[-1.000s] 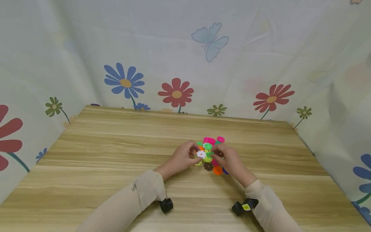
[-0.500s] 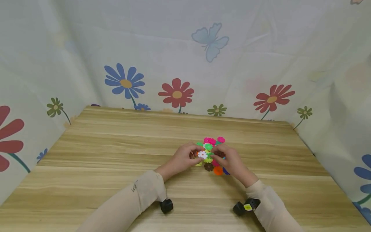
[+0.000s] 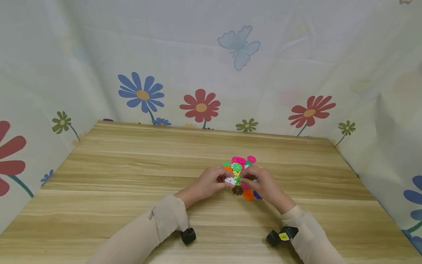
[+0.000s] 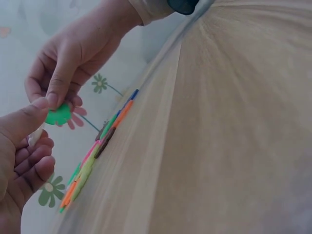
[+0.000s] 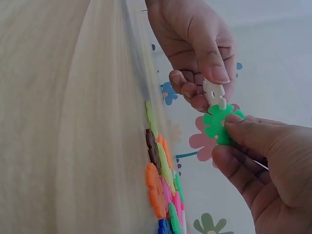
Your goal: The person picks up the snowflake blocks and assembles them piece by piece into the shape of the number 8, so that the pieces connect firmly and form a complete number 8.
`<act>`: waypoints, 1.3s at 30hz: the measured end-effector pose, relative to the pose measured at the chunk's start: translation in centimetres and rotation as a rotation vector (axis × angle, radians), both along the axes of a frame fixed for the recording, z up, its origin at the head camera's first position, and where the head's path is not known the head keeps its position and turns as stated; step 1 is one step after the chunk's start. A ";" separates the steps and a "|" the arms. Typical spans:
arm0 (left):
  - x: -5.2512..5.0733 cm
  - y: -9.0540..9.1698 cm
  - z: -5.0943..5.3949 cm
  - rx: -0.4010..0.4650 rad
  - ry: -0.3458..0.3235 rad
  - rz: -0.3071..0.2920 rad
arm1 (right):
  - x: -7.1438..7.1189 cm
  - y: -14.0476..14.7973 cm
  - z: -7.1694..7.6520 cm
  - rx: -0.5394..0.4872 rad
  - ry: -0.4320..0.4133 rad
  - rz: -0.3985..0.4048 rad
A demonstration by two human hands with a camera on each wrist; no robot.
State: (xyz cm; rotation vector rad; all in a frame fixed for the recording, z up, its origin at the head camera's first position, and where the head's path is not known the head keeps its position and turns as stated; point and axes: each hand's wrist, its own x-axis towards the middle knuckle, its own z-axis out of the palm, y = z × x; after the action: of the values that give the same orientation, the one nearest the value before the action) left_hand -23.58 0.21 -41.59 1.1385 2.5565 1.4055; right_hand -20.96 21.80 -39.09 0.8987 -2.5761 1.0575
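Between thumb and fingers, my left hand (image 3: 206,183) pinches a white notched disc (image 3: 230,180). My right hand (image 3: 266,186) pinches a green notched disc (image 5: 218,123). In the right wrist view the white disc (image 5: 213,93) meets the green one edge to edge, with the left hand (image 5: 197,46) above and the right hand (image 5: 278,158) below. Both discs are held over a group of coloured discs lying flat on the table, among them a brown one (image 3: 237,190), an orange one (image 3: 248,194) and a pink one (image 3: 251,159). The hands cover part of this group.
The wooden table (image 3: 132,157) spreads around the discs, its back edge against a hanging cloth (image 3: 171,47) printed with flowers and a butterfly. Small black devices (image 3: 188,235) hang at both wrists, close above the table.
The left hand has shifted slightly right, and its white disc has tilted and moved closer to the green one. The right hand has barely moved.
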 end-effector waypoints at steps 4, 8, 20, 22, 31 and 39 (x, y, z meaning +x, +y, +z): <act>0.2 -0.1 0.2 -0.005 -0.004 -0.008 | 0.0 -0.1 0.1 -0.011 -0.025 0.012; 0.4 -0.1 0.5 -0.010 -0.032 -0.016 | 0.0 0.0 0.1 -0.031 -0.063 0.011; 0.8 0.1 1.3 -0.022 -0.088 -0.006 | 0.4 -0.1 0.1 -0.055 -0.098 -0.001; 0.7 0.2 1.5 -0.049 -0.065 -0.007 | 0.4 -0.2 0.3 -0.044 -0.108 -0.019; 0.8 0.4 1.9 -0.073 -0.007 -0.006 | 0.4 -0.6 0.6 -0.010 -0.066 -0.070; 0.8 -0.1 1.6 -0.035 -0.036 0.038 | 0.2 -0.7 0.4 0.003 -0.070 -0.111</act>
State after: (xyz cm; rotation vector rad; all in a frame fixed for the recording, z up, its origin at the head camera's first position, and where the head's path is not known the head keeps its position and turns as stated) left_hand -22.78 0.15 -39.99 1.0558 2.5806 1.3693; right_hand -20.72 21.08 -38.67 0.7215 -2.6505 1.0726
